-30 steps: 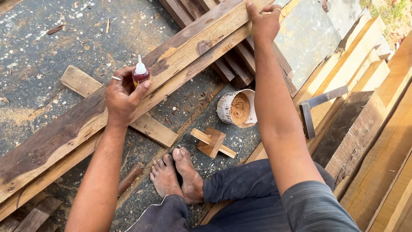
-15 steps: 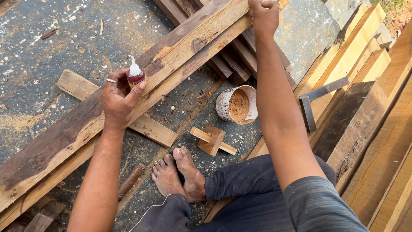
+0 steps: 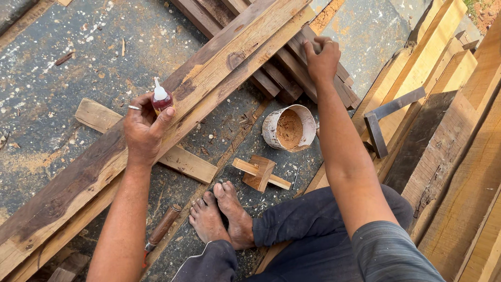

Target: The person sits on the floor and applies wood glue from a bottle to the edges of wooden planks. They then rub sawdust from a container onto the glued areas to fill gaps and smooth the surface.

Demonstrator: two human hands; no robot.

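Above the long plank (image 3: 156, 141), the left hand (image 3: 143, 130) grips a small glue bottle (image 3: 162, 99) upright while the right hand (image 3: 322, 60) presses flat on stacked boards (image 3: 292, 78), so a tilt could probably dribble glue onto the wood.

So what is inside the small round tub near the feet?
The tub lies tilted with its mouth open to the camera. Inside is reddish-brown sawdust-like powder covering the bottom. Anything under the powder is hidden.
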